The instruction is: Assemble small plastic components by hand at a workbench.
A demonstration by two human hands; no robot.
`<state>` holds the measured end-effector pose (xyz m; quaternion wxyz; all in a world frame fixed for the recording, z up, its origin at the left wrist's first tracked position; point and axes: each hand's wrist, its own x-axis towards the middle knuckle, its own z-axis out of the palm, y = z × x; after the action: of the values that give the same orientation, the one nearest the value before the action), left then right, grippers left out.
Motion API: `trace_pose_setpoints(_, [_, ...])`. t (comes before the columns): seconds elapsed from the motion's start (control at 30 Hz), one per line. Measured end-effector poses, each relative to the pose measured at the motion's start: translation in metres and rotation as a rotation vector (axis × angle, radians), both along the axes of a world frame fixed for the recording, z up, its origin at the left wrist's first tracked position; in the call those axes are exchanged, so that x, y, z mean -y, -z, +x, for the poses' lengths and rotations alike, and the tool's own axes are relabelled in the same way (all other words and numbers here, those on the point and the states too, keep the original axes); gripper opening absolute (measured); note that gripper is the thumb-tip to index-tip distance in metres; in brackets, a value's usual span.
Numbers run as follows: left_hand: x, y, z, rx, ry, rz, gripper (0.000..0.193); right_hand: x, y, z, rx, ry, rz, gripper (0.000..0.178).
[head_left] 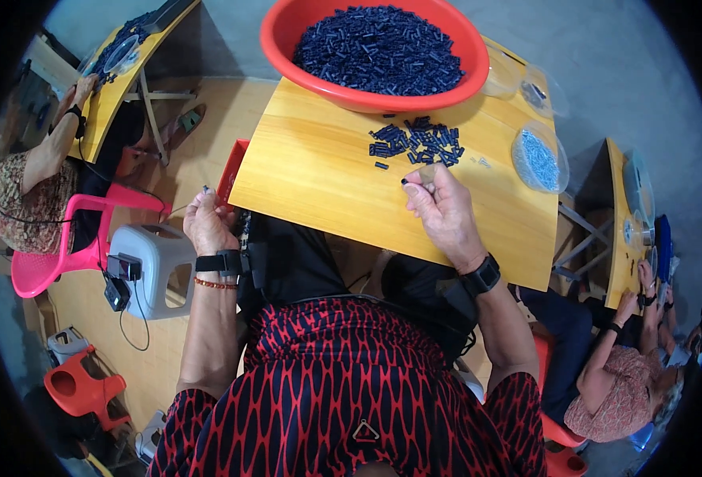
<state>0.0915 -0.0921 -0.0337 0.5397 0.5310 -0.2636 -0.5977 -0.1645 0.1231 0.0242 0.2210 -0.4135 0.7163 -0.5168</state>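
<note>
My right hand (445, 213) is above the yellow table (319, 171), thumb and forefinger pinching a small dark cylindrical piece (405, 182). Just beyond it lies a loose pile of dark blue cylindrical pieces (418, 141). Off the table's left edge, my left hand (209, 222) is closed at the fingertips on a tiny dark piece (205, 189), too small to name. Beside that hand, a red box (235, 163) sits partly hidden against the table's edge. A large red basin (375, 102) heaped with the same dark blue pieces stands at the far side.
On the table's right stands a clear tub (537, 157) of light blue parts, with clear containers (535, 91) behind it. A grey stool (156, 266) carrying black adapters and a cable is at my left. People work at tables on both sides, one on a pink chair (64, 238).
</note>
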Motion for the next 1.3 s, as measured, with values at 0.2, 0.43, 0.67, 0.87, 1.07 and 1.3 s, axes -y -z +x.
trace_pose_setpoints(0.2, [0.005,0.021,0.001,0.100,0.127,0.167,0.014,-0.011,0.008,0.001,0.188,-0.002,-0.030,0.012])
trace_pose_setpoints(0.43, [-0.036,-0.033,-0.035,0.204,0.158,-0.589,0.013,-0.003,-0.002,0.019,0.268,-0.070,-0.118,0.011])
trace_pose_setpoints(0.67, [-0.093,-0.070,-0.084,-0.081,0.981,-0.435,0.020,0.007,-0.021,0.030,-0.029,-0.211,-0.294,0.013])
trace_pose_setpoints(0.87, [-0.101,-0.053,-0.100,-0.432,1.150,-0.147,0.018,0.000,-0.021,0.027,0.138,-0.208,-0.296,0.014])
trace_pose_setpoints(1.07, [-0.094,-0.035,-0.108,-0.366,0.993,-0.168,0.019,-0.016,-0.007,-0.035,-0.342,0.188,-0.136,0.013])
trace_pose_setpoints(1.3, [-0.089,-0.028,-0.108,-0.398,1.017,-0.152,0.018,-0.026,0.005,-0.089,-0.744,0.320,0.171,0.009])
